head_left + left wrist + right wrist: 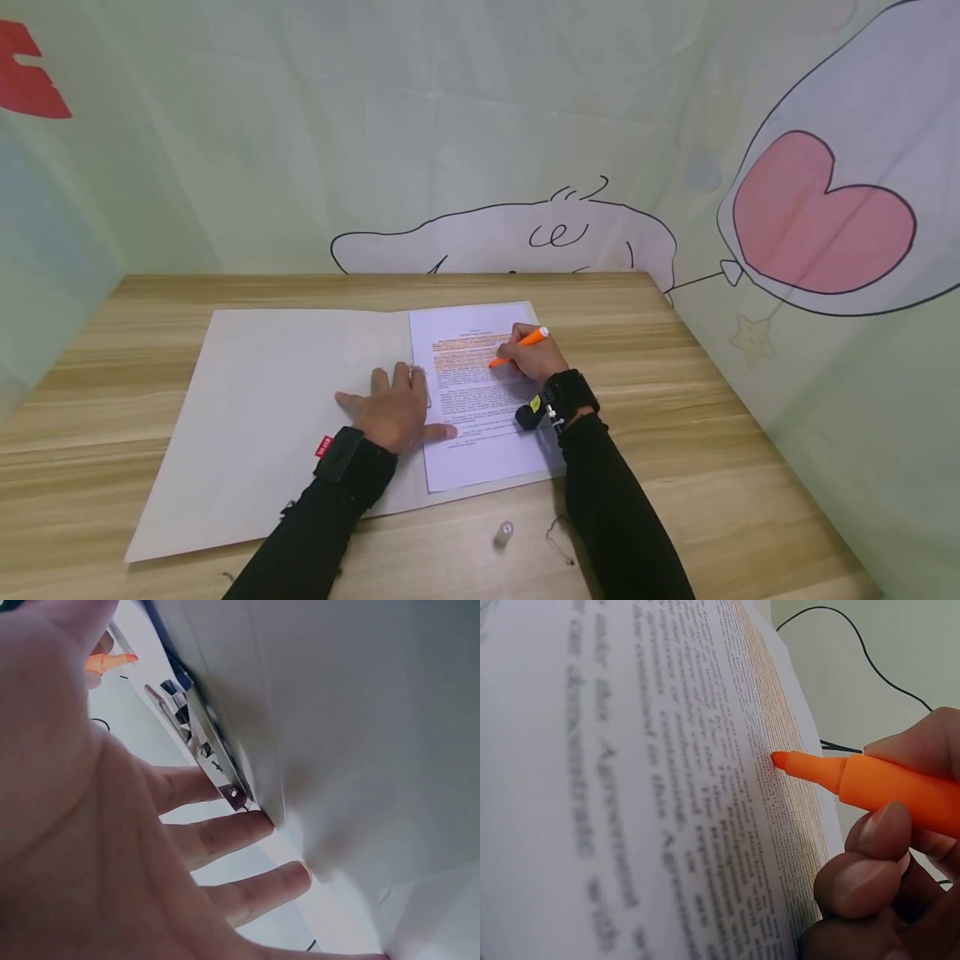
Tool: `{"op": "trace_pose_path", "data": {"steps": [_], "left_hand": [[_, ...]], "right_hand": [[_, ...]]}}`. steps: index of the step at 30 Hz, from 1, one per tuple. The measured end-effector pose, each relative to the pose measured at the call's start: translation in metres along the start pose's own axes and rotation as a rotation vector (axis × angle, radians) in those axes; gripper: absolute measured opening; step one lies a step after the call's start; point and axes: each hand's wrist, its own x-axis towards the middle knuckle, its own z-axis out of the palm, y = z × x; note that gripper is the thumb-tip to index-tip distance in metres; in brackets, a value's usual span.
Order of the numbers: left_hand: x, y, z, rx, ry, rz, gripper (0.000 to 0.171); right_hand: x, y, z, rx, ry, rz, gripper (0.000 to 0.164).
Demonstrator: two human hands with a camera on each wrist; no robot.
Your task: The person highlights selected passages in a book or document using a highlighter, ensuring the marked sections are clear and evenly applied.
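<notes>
A printed sheet of paper lies on the right side of an opened white folder. Orange highlighting covers the upper lines of its text. My right hand pinches an orange highlighter, whose tip meets the page just below the marked lines; the right wrist view shows the highlighter between thumb and fingers. My left hand rests spread across the folder's fold, its thumb on the sheet's left edge. In the left wrist view, a metal clip runs along the fold beside the fingers.
A small, pale cap-like piece lies on the wooden table in front of the folder. To its right is a thin string. A cloth backdrop with drawn figures stands behind the table and along its sides.
</notes>
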Motion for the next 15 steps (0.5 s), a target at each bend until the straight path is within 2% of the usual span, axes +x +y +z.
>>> {"op": "trace_pose_path", "data": {"steps": [15], "left_hand": [[-0.0012,0.0011,-0.0021,-0.009,0.004,-0.002,0.109]], "right_hand": [[-0.0011,0.0001,-0.0056,-0.008,-0.002,-0.020,0.032]]}}
